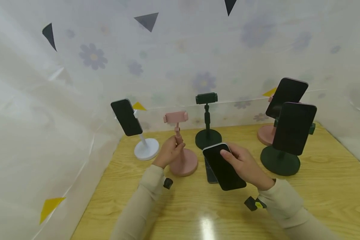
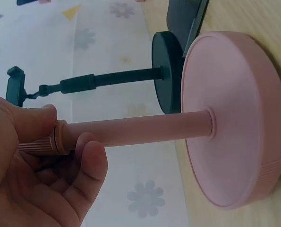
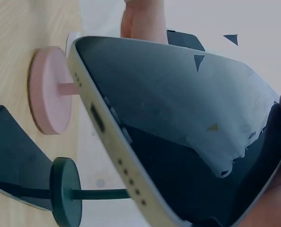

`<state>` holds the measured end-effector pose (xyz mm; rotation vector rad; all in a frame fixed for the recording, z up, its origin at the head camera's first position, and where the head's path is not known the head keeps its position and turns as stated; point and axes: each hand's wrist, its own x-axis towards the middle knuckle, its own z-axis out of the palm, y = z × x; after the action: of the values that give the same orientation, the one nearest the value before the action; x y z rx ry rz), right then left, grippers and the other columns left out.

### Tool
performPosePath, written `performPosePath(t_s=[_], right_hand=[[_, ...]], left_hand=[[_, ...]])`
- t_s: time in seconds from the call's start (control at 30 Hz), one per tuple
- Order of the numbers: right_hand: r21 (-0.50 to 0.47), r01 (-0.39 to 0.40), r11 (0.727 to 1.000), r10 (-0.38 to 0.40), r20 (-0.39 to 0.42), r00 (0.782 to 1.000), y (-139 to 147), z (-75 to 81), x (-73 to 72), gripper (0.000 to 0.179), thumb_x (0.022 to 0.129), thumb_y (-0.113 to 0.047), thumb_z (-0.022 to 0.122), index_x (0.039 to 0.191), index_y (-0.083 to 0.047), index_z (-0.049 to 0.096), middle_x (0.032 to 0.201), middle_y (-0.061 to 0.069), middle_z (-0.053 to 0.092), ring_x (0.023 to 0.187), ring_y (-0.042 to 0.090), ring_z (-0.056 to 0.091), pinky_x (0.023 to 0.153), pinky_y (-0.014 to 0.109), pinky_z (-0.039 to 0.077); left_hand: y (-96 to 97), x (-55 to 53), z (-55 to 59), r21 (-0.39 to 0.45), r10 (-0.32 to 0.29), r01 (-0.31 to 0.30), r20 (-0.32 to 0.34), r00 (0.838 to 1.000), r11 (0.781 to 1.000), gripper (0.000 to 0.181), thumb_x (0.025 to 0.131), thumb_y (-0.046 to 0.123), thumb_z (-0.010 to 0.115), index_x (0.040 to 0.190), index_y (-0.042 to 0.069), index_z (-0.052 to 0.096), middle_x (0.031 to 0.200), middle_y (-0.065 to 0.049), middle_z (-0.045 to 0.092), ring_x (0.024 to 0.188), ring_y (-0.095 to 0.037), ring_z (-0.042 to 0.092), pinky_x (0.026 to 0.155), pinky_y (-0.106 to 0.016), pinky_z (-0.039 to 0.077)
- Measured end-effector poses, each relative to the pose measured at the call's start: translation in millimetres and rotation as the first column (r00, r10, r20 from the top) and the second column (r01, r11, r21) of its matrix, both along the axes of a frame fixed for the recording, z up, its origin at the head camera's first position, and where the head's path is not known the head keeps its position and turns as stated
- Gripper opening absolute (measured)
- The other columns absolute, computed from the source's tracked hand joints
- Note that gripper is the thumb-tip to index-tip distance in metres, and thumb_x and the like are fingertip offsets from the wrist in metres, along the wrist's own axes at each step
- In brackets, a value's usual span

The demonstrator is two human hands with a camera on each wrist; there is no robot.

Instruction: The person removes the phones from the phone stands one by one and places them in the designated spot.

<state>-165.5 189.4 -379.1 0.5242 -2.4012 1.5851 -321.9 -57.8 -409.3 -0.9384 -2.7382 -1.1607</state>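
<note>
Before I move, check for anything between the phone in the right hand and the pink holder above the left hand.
Nothing visible stands between that phone and the pink holder; the left hand grips the pole below it.
</note>
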Motion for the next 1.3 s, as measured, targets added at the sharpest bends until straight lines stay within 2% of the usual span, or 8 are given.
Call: performPosePath(t_s=[0.1, 0.37, 0.53, 0.63, 0.83, 1.07, 1.3], right_hand=[[0.006, -0.011, 1.0, 0.011, -0.001, 1.0, -0.4, -3.1, -0.3, 0.022, 0.106, -0.013, 0.045, 0.119, -0.003, 0.061, 0.1, 0.019, 0.068, 0.076, 0.01, 0.07, 0.064, 0.032, 0.059], [0.01, -0.013, 1.0, 0.012, 0.021, 1.0, -1.3, -9.0, 0.4, 0.023, 0.106, -0.015, 0.045, 0.118, -0.004, 0.061, 0.1, 0.018, 0.069, 0.077, 0.009, 0.07, 0.065, 0.032, 0.059], [0.006, 0.001, 1.0, -0.002, 0.04, 0.999, -1.4, -11.9, 1.0, 0.026, 0.106, -0.015, 0.045, 0.12, -0.001, 0.06, 0.102, 0.021, 0.07, 0.079, 0.007, 0.071, 0.067, 0.031, 0.059], [0.009, 0.011, 1.0, -0.011, 0.044, 0.999, 0.1, -13.5, 1.3, 0.025, 0.106, -0.015, 0.045, 0.119, 0.0, 0.061, 0.101, 0.02, 0.07, 0.078, 0.007, 0.07, 0.067, 0.03, 0.059], [0.021, -0.007, 1.0, 0.005, 0.086, 0.996, 0.2, -18.7, 2.0, 0.026, 0.107, -0.017, 0.045, 0.12, -0.002, 0.06, 0.103, 0.018, 0.069, 0.081, 0.007, 0.07, 0.069, 0.029, 0.059], [0.09, 0.016, 0.996, -0.025, 0.105, 0.994, -1.1, -26.7, 5.4, 0.024, 0.106, -0.02, 0.047, 0.116, -0.004, 0.062, 0.101, 0.012, 0.07, 0.081, 0.004, 0.067, 0.07, 0.026, 0.057], [0.153, 0.05, 0.987, -0.07, 0.124, 0.99, 3.0, -30.1, 5.7, 0.027, 0.106, -0.024, 0.047, 0.115, -0.005, 0.064, 0.103, 0.009, 0.071, 0.087, 0.001, 0.066, 0.076, 0.025, 0.054]], left_hand=[[0.3, -10.0, 3.6, -0.004, 0.015, -0.015, 0.02, 1.0, 1.0, 0.021, 0.101, 0.015, 0.055, 0.111, -0.003, 0.058, 0.102, -0.021, 0.067, 0.092, -0.031, 0.067, 0.079, -0.043, 0.054], [0.9, -44.6, 6.3, -0.014, 0.077, -0.076, 0.121, 0.99, 0.997, 0.025, 0.104, 0.019, 0.051, 0.118, 0.0, 0.055, 0.118, -0.021, 0.065, 0.112, -0.034, 0.064, 0.092, -0.047, 0.052], [4.1, -59.1, 1.6, -0.053, 0.138, -0.132, 0.136, 0.981, 0.99, 0.023, 0.103, 0.021, 0.051, 0.116, 0.002, 0.056, 0.116, -0.019, 0.065, 0.11, -0.032, 0.063, 0.09, -0.045, 0.052], [9.7, -65.0, -0.5, -0.071, 0.155, -0.145, 0.154, 0.976, 0.987, 0.022, 0.104, 0.022, 0.051, 0.117, 0.004, 0.055, 0.117, -0.017, 0.064, 0.109, -0.03, 0.062, 0.089, -0.044, 0.051], [14.8, -72.6, -0.9, -0.092, 0.141, -0.126, 0.183, 0.973, 0.988, 0.024, 0.104, 0.023, 0.05, 0.119, 0.005, 0.055, 0.124, -0.016, 0.062, 0.116, -0.031, 0.061, 0.095, -0.045, 0.05], [11.9, -79.7, -1.3, -0.144, 0.16, -0.124, 0.273, 0.948, 0.982, 0.027, 0.105, 0.025, 0.048, 0.121, 0.005, 0.054, 0.13, -0.018, 0.06, 0.121, -0.032, 0.058, 0.098, -0.046, 0.049], [9.0, -85.3, -0.1, -0.142, 0.166, -0.133, 0.261, 0.951, 0.981, 0.031, 0.106, 0.025, 0.046, 0.129, 0.005, 0.052, 0.135, -0.018, 0.057, 0.126, -0.033, 0.056, 0.102, -0.047, 0.048]])
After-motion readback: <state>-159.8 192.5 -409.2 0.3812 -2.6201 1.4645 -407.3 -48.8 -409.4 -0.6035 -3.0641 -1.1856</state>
